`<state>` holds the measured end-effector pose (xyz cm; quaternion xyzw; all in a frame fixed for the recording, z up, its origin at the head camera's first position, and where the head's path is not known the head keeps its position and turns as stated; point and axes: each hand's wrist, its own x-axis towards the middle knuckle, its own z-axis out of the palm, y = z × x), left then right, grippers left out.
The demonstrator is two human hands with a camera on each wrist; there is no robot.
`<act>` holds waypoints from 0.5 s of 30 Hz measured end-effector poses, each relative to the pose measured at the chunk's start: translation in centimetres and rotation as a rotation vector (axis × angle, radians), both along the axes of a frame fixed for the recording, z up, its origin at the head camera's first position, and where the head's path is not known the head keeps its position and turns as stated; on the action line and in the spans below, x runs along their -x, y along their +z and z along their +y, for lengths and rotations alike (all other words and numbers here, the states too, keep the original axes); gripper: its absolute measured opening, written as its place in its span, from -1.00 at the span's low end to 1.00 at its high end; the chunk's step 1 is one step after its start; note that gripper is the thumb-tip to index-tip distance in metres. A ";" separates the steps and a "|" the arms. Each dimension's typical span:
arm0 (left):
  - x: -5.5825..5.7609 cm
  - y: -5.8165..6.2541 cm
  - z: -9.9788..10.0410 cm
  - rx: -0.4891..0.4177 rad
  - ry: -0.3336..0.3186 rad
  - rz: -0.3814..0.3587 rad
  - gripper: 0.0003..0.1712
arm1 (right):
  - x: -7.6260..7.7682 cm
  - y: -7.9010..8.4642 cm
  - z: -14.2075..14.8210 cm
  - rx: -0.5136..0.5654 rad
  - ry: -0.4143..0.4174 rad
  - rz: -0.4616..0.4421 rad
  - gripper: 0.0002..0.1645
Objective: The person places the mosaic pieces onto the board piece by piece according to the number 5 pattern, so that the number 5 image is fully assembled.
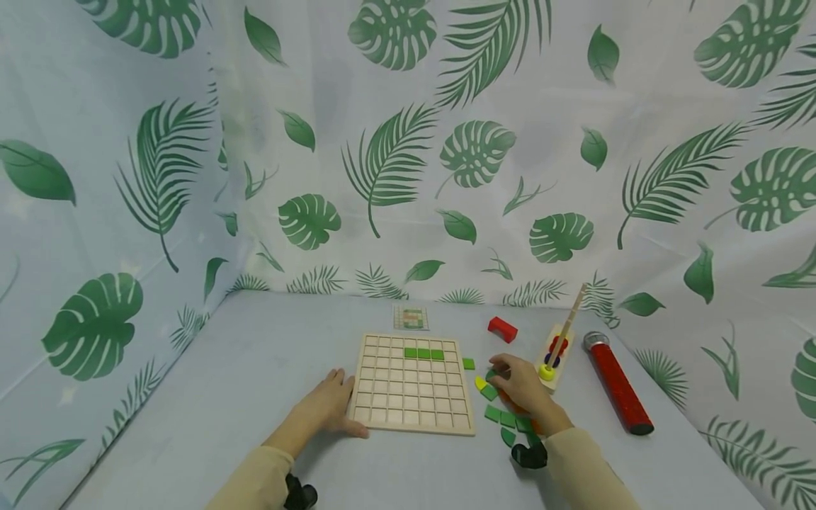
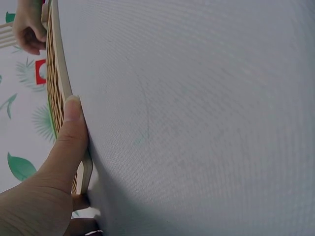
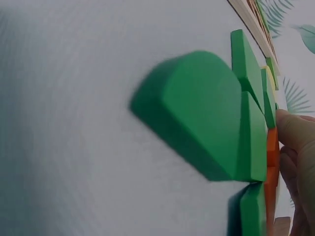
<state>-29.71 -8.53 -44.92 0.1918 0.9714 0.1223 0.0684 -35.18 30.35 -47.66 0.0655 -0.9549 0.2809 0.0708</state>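
A square wooden grid board (image 1: 408, 429) lies on the table with three light green squares (image 1: 423, 353) in an upper row. My left hand (image 1: 331, 406) touches its near left corner, thumb along the near edge and fingers by the left side. In the left wrist view that thumb (image 2: 71, 132) lies straight against the board's wooden edge (image 2: 61, 61). To the right of the board, my right hand (image 1: 523, 384) bends over loose pieces. Its thumb and fingertips pinch a dark green piece (image 1: 490, 373), partly hidden. Orange pieces (image 3: 272, 147) lie beneath that hand.
Several green blocks (image 1: 507, 418) and a yellow piece (image 1: 479, 383) lie near the right hand. Farther right are a wooden stand (image 1: 554, 354) with a tilted stick and a red microphone (image 1: 618, 386). A red arch block (image 1: 503, 329) and a pattern card (image 1: 411, 317) sit farther back.
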 end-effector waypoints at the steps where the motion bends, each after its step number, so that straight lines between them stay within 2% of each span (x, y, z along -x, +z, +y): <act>1: 0.0 0.0 0.0 -0.002 -0.001 -0.002 0.27 | 0.0 -0.1 0.0 0.003 -0.001 0.002 -0.59; 6: -0.2 0.1 -0.1 -0.006 -0.008 0.002 0.26 | 0.2 -0.3 0.1 -0.001 -0.006 0.013 -0.60; 15: -0.1 0.1 -0.1 -0.001 -0.015 0.008 0.27 | 0.1 0.9 0.2 0.004 -0.036 -0.002 -0.58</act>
